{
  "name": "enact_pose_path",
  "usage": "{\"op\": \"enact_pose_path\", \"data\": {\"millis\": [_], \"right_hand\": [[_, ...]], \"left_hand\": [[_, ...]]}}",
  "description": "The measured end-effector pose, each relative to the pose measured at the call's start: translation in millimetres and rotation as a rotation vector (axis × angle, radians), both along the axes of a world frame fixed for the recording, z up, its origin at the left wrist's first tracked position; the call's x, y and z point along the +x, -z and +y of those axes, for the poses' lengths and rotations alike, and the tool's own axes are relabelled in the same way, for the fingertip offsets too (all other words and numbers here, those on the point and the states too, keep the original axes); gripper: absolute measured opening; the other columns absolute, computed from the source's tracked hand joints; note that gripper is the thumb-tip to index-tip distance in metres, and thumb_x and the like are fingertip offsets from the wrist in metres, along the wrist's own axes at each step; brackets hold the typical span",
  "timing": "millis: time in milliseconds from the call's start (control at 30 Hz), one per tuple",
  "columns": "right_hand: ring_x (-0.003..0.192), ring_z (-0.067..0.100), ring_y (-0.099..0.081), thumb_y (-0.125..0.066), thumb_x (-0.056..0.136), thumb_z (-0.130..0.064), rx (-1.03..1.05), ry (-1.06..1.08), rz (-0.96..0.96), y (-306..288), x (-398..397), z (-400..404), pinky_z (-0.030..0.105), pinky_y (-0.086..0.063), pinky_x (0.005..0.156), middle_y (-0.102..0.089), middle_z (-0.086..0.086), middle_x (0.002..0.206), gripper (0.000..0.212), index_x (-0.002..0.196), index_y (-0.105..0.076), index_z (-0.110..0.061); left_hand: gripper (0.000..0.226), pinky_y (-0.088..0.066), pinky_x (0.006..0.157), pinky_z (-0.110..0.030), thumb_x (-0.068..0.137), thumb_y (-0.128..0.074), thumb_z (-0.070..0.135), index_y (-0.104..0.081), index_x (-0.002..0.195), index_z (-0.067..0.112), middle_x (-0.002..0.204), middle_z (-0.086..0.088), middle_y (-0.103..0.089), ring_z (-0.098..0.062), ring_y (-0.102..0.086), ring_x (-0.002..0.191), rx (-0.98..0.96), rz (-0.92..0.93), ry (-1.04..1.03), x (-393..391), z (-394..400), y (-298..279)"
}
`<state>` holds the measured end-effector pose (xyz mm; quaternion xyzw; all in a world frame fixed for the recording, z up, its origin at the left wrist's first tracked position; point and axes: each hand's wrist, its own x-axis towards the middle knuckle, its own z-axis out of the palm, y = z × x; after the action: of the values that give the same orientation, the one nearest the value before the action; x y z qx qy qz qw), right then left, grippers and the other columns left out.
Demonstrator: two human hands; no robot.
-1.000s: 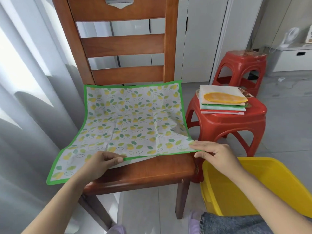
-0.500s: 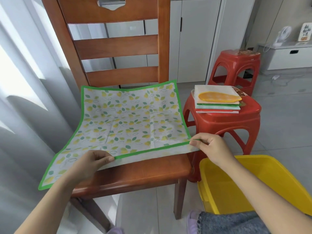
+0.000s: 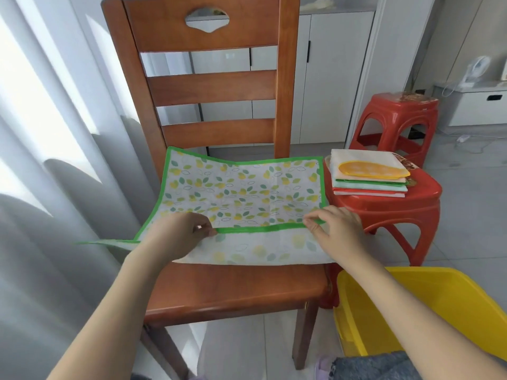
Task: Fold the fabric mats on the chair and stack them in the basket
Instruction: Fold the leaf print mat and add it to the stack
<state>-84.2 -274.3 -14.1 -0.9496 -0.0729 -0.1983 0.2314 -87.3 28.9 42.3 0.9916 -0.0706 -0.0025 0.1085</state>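
Green-edged mat (image 3: 241, 193) on the chair (image 3: 236, 286): your left hand (image 3: 175, 237) and right hand (image 3: 337, 231) each pinch its near hem, now lifted and carried away from you, first fold begun. Basket (image 3: 428, 305) below right hand, holding no mats yet.

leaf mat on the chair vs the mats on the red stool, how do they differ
The leaf mat lies spread across the chair, with only its near edge turned over; the mats on the stool are already folded small. The leaf mat is one sheet, pinched by the left hand and right hand; the stool mats sit stacked and untouched. Both are outside the yellow basket.
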Motion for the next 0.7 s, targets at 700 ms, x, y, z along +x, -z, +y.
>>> {"op": "enact_pose_path", "data": {"millis": [700], "right_hand": [[0.105,0.024,-0.048,-0.045,0.096,-0.031,-0.149,0.02,0.273,21.1,96.5,47.9,0.03,-0.025,0.095,-0.063,0.001,0.095,0.018,0.098,-0.057,-0.018]], "left_hand": [[0.029,-0.036,0.066,-0.031,0.101,-0.034,0.032,-0.053,0.104,0.01,0.099,-0.011,-0.066,-0.029,-0.057,0.088,0.14,0.013,0.049,123.9,-26.3,78.7]]}}
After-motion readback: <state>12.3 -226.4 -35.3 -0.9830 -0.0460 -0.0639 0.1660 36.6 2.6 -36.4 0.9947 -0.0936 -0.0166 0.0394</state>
